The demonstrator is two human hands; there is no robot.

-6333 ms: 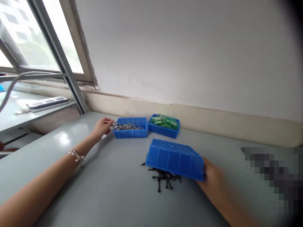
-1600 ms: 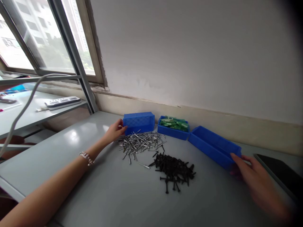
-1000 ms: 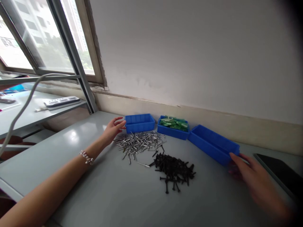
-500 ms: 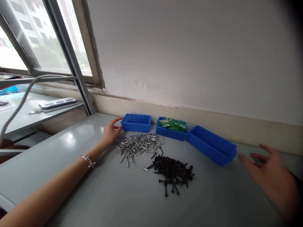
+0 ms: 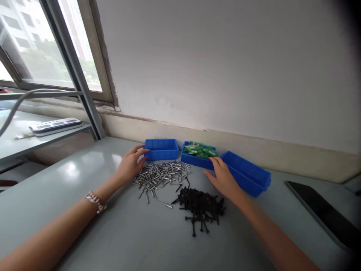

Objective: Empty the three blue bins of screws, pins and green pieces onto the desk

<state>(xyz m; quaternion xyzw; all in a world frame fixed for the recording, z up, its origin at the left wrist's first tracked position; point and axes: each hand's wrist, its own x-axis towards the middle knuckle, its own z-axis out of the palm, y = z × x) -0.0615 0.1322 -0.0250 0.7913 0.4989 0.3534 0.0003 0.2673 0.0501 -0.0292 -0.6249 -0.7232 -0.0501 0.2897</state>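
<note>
My left hand [image 5: 132, 162], fingers apart, is at the front left corner of the left blue bin [image 5: 163, 154], which looks bare inside. Its fingertips overlap the bin's edge; firm contact I cannot make out. Below that bin lies a heap of silver pop rivets [image 5: 159, 175]. My right hand [image 5: 222, 175] is open, its fingertips at the front right of the middle blue bin [image 5: 194, 161], which holds green packets [image 5: 199, 149]. Partly behind this hand, the right blue bin [image 5: 248, 174] stands angled. A pile of black screws [image 5: 200, 205] lies in front.
A dark flat device [image 5: 321, 210] lies at the right of the grey table [image 5: 118, 241]. The wall [image 5: 225, 82] rises behind the bins. At left are a metal frame post [image 5: 76, 75] and a power strip [image 5: 56, 126] on another table.
My right hand has moved left from beyond the right bin to the middle bin. My left hand's fingers now reach over the left bin's corner. The view has shifted slightly rightward.
</note>
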